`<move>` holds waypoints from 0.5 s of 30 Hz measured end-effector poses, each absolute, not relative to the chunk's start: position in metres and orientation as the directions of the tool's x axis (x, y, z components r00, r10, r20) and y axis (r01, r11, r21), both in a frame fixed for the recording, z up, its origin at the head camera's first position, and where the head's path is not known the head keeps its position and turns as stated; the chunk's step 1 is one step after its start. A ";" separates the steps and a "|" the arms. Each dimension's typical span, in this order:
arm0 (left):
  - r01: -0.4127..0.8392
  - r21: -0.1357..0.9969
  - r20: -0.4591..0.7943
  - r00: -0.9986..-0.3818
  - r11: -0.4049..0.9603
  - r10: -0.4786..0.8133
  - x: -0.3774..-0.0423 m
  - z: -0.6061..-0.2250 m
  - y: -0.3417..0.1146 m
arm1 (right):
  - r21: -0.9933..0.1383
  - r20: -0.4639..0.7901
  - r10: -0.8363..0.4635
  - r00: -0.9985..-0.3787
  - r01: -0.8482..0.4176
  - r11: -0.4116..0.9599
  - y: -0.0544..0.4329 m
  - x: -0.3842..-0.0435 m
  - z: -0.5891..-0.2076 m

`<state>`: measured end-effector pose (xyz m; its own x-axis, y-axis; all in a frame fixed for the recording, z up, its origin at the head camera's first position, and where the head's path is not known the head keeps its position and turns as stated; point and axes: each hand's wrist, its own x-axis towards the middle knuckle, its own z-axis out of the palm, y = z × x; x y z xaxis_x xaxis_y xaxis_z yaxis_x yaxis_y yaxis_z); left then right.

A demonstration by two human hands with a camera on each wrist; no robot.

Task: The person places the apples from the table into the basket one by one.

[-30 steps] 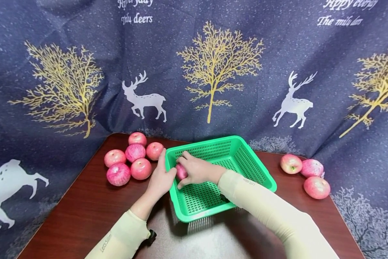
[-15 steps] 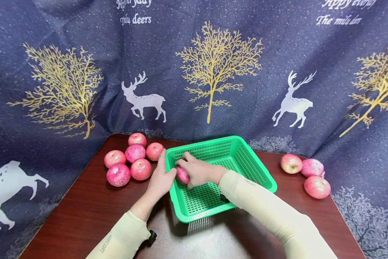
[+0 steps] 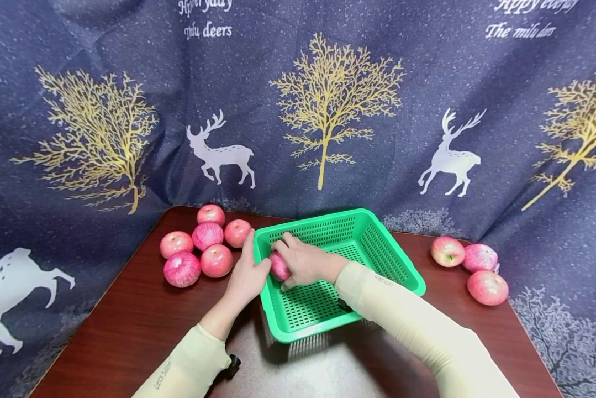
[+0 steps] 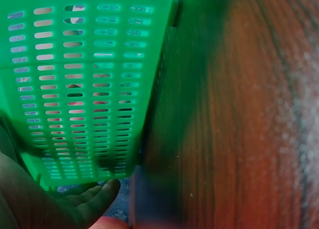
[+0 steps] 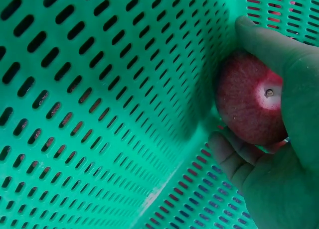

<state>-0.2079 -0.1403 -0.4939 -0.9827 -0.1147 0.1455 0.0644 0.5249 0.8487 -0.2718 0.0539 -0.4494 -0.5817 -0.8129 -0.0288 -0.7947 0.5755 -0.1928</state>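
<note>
In the head view my right hand point(image 3: 305, 262) reaches into a green plastic basket point(image 3: 412, 265) and holds a red apple point(image 3: 280, 267) at its left end. The right wrist view shows that apple point(image 5: 246, 97) with its stem dimple visible, thumb and fingers curled about it, close over the slotted floor. My left hand point(image 3: 248, 276) grips the basket's left rim, thumb over the edge. From the left wrist, the fingers of that hand point(image 4: 94, 204) show at the outer side of the slotted wall point(image 4: 89, 89).
Several apples point(image 3: 208, 236) cluster on the brown table point(image 3: 114, 320), left of the basket. Three more apples point(image 3: 464, 257) lie near its right edge. A dark blue cloth point(image 3: 278, 83) with deer and trees hangs behind the table.
My right thumb and fingers have shifted slightly around the apple, which has moved a little in the basket's left end. The left hand and the basket have stayed in place.
</note>
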 end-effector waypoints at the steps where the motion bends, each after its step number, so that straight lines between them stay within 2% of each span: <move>1: 0.072 0.851 0.144 -0.985 0.520 -0.099 -0.205 -0.489 -0.141 | -0.190 -0.028 -0.812 -0.584 -0.794 0.578 0.054 -0.271 -0.449; 5: 0.087 0.836 0.170 -0.980 0.541 -0.105 -0.222 -0.519 -0.147 | -0.184 -0.020 -0.811 -0.585 -0.795 0.578 0.054 -0.271 -0.449; 8: 0.067 0.850 0.140 -0.985 0.522 -0.101 -0.226 -0.525 -0.147 | -0.184 -0.019 -0.808 -0.588 -0.793 0.581 0.053 -0.271 -0.449; 15: 0.077 0.854 0.146 -0.985 0.515 -0.095 -0.208 -0.495 -0.143 | -0.189 -0.028 -0.807 -0.590 -0.790 0.584 0.054 -0.271 -0.449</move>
<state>-0.2080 -0.1434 -0.4945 -0.9846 -0.0950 0.1465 0.0774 0.5146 0.8539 -0.2705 0.0541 -0.4486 -0.5897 -0.8071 -0.0285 -0.7898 0.5836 -0.1887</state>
